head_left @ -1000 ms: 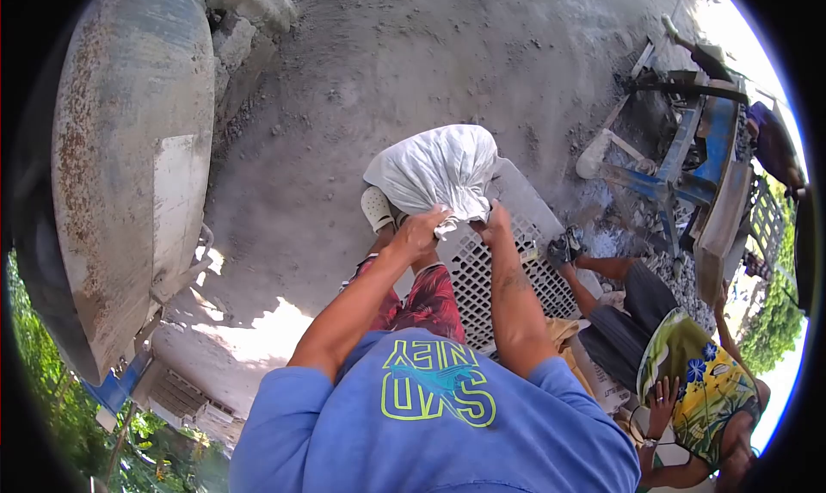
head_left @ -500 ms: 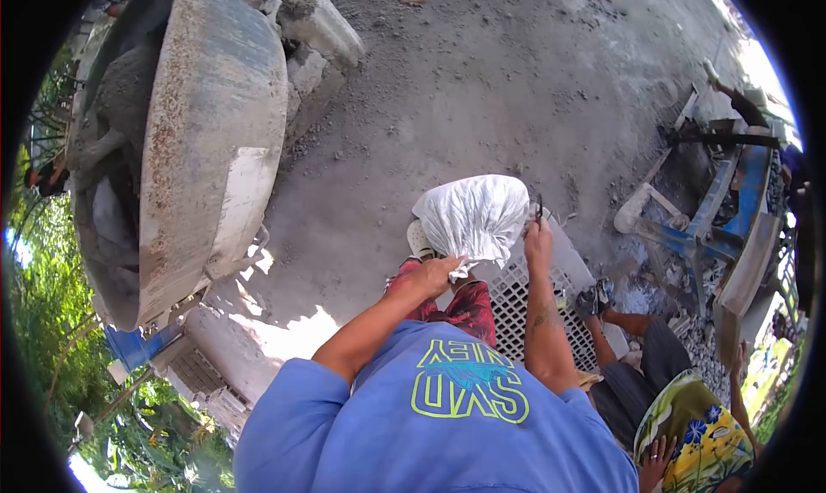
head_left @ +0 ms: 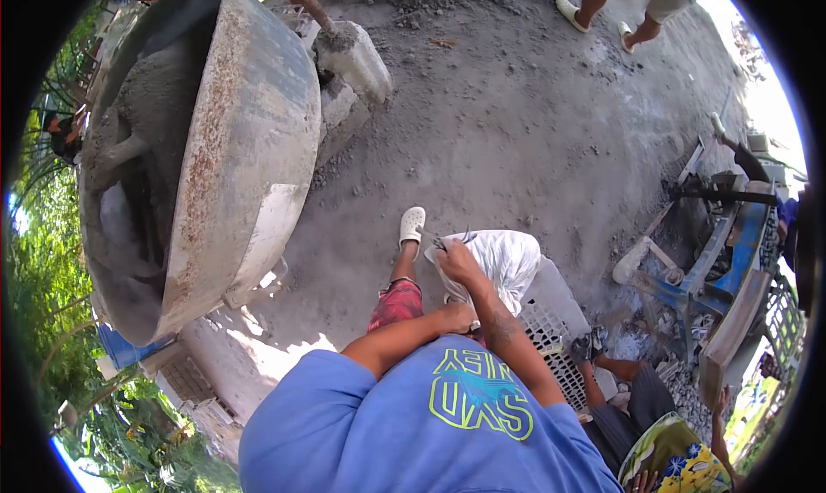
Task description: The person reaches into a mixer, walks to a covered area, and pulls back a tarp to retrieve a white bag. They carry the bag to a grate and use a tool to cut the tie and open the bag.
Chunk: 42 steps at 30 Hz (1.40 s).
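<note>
A white sack (head_left: 509, 256) stands in front of my legs, its near part gathered and partly hidden behind my right forearm. My left hand (head_left: 454, 318) is closed low against my body, at the sack's near end; a small pale bit shows at its fingers, apparently the sack's gathered end. My right hand (head_left: 459, 261) is closed over the sack's left side, around a thin dark tool whose kind I cannot make out. Beneath the sack is a white plastic crate (head_left: 568, 374) with a lattice side.
A rusty concrete mixer drum (head_left: 245, 149) rises at the left, beside a concrete-caked block (head_left: 357, 63). Blue metal framing (head_left: 731, 261) stands at the right. Another person's legs (head_left: 632, 407) are close on my right; someone in white clogs (head_left: 568, 13) stands farther off.
My right hand has moved left across the sack with the dark tool. My left hand has drawn back toward my body. The view has shifted, and the far person's legs show more.
</note>
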{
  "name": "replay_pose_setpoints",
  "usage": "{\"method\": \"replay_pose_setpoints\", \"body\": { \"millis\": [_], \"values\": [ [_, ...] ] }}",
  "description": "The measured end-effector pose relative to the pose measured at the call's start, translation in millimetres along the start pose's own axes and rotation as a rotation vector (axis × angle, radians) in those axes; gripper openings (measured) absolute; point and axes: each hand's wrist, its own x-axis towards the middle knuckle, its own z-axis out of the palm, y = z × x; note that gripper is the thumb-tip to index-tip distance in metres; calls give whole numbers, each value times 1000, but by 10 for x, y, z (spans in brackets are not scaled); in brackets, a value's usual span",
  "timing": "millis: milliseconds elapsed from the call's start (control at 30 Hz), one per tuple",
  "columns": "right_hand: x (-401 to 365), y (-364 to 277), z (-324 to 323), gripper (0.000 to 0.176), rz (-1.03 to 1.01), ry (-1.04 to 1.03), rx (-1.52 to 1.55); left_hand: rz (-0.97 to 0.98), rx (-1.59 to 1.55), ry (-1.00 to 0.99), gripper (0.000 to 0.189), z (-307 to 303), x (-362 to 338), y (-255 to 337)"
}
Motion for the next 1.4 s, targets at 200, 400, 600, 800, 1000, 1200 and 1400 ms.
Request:
{"method": "replay_pose_setpoints", "body": {
  "millis": [200, 400, 600, 800, 1000, 1200, 1400],
  "values": [
    [1183, -1071, 283, 23, -218, 51, 72, 298, -1569, 11, 33, -380, -480, -87],
    [1906, -1115, 524, 46, 144, -468, -181, 138, -916, 93, 42, -1345, -927, -213],
    [2212, -574, 557, 51, 333, -400, -259, 69, -595, -120, 37, -523, -178, -613],
    [2114, -100, 442, 39, 300, -475, -449, 214, -387, -21, 58, 148, 236, -718],
    [2781, -473, 537, 21, 36, -323, -363, 204, -376, -35, 53, -31, 140, -773],
    [2628, -577, 287, 30, -75, 117, 70, 260, -410, 278, 39, 20, 195, -840],
    [137, 121, -455, 34, 634, 675, 401, 151, -339, -137, 46, -334, 198, -896]
  ]
}}
